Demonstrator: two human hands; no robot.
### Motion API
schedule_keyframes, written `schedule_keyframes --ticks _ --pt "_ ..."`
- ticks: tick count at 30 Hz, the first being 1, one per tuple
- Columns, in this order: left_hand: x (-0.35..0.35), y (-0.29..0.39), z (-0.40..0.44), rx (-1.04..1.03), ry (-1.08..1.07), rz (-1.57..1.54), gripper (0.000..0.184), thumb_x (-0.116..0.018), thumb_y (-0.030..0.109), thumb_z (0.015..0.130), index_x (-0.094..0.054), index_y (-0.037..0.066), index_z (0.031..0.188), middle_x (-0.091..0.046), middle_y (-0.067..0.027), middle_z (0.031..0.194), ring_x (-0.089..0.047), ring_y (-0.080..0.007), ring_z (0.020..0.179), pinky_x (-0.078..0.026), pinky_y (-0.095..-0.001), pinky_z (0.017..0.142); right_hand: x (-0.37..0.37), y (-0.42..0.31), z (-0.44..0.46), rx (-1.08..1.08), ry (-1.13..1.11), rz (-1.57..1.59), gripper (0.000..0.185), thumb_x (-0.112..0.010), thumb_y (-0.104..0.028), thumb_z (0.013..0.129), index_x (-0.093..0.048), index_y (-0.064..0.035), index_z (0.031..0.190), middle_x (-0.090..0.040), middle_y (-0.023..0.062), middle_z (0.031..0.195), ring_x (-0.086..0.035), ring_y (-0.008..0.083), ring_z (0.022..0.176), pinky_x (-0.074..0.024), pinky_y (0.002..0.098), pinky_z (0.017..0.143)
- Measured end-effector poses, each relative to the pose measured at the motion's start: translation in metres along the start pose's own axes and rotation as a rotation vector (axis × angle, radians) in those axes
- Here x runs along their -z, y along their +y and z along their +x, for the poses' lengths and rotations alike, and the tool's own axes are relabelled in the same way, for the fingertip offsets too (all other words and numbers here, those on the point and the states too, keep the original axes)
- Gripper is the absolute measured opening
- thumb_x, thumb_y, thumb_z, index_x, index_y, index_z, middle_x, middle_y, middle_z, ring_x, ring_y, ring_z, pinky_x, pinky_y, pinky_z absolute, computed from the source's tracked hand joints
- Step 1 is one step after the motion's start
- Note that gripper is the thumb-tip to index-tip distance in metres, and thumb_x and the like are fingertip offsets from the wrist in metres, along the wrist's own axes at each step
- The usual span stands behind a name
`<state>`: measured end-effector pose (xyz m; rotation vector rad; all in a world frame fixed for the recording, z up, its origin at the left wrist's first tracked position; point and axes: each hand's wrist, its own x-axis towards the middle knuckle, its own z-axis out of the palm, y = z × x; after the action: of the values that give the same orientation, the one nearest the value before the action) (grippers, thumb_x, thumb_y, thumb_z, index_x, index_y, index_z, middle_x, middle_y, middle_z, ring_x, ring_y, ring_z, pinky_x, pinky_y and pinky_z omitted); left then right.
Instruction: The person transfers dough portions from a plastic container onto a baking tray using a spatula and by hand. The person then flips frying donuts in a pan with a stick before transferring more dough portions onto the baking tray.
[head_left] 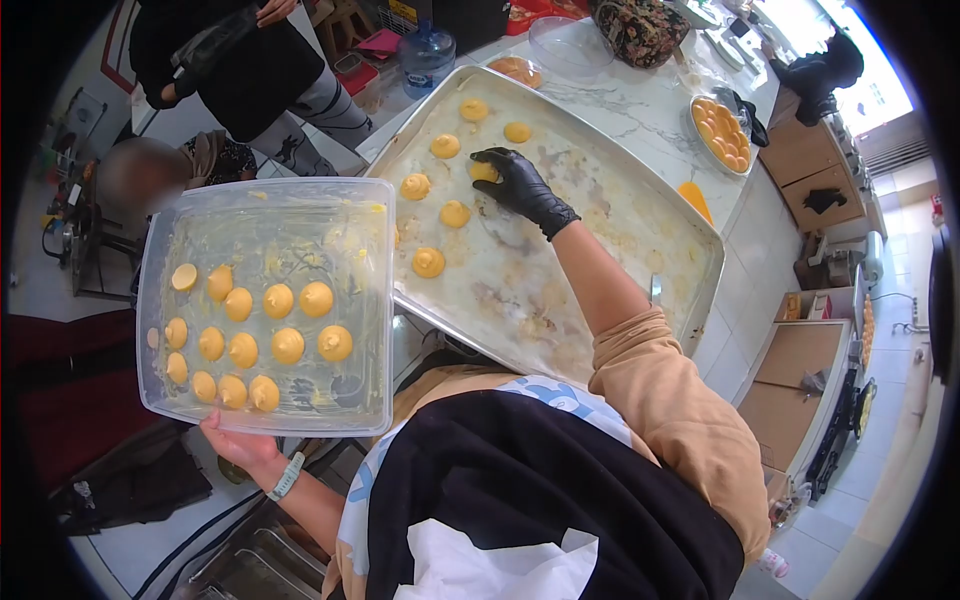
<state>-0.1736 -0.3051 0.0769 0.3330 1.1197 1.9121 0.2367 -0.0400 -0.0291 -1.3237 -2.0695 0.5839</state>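
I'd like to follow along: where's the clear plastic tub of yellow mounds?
At the left of the head view, the tub is held at its lower edge by the left hand, beside the metal tray.

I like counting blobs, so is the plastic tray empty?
No, partly full: yellow mounds sit in the plastic tray, with gaps between.

A white, grey-veined table [620, 122] carries a large metal tray [610, 205] laid at a slant across its surface. Along the far side sit a golden loaf [517, 71], a clear round container [570, 47] and a dark floral bundle [640, 30]; an oval dish [738, 171] of glossy buns stands farther right.
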Motion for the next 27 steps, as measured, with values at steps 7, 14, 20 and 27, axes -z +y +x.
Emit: schedule_keyframes --ticks 7,14,20,27 --pt "-0.005 -0.002 -0.001 0.019 -0.114 -0.048 0.062 -0.047 0.028 0.075 -0.031 0.005 0.131 -0.042 -0.0124 0.127 -0.04 -0.0299 0.117 -0.032 -0.0436 0.099 0.021 -0.063 0.012 0.145 0.356 0.129 0.038 -0.069 -0.013 0.07 -0.058 -0.0044 0.105 -0.058 0.0146 0.105 -0.053 0.0316 0.1 -0.042 0.0353 0.087" --pt "-0.02 -0.014 -0.004 0.051 -0.159 -0.05 0.054 -0.047 0.018 0.074 -0.036 0.004 0.125 -0.047 -0.0108 0.118 -0.047 -0.0255 0.11 -0.038 -0.0403 0.094 0.001 -0.249 0.029 0.461 -0.219 0.383 0.028 -0.064 -0.012 0.075 -0.061 -0.0055 0.102 -0.06 0.0122 0.103 -0.056 0.0295 0.095 -0.0441 0.0339 0.083" --pt "-0.033 -0.027 -0.013 0.126 -0.203 -0.069 0.05 -0.048 0.014 0.074 -0.037 0.003 0.122 -0.048 -0.0098 0.113 -0.049 -0.0237 0.105 -0.04 -0.037 0.092 -0.051 -0.249 0.057 0.742 -0.319 0.008 0.034 -0.057 -0.001 0.071 -0.059 -0.0086 0.105 -0.055 0.0117 0.11 -0.052 0.0297 0.102 -0.0419 0.0358 0.088" --pt "-0.034 -0.029 -0.019 0.164 -0.209 -0.031 0.051 -0.048 0.014 0.075 -0.037 0.003 0.123 -0.048 -0.0099 0.113 -0.049 -0.0241 0.105 -0.039 -0.0377 0.092 -0.039 -0.229 0.055 0.457 -0.384 -0.04 0.045 -0.065 -0.01 0.069 -0.051 -0.0084 0.112 -0.053 0.0152 0.102 -0.052 0.0326 0.098 -0.0425 0.0371 0.086"
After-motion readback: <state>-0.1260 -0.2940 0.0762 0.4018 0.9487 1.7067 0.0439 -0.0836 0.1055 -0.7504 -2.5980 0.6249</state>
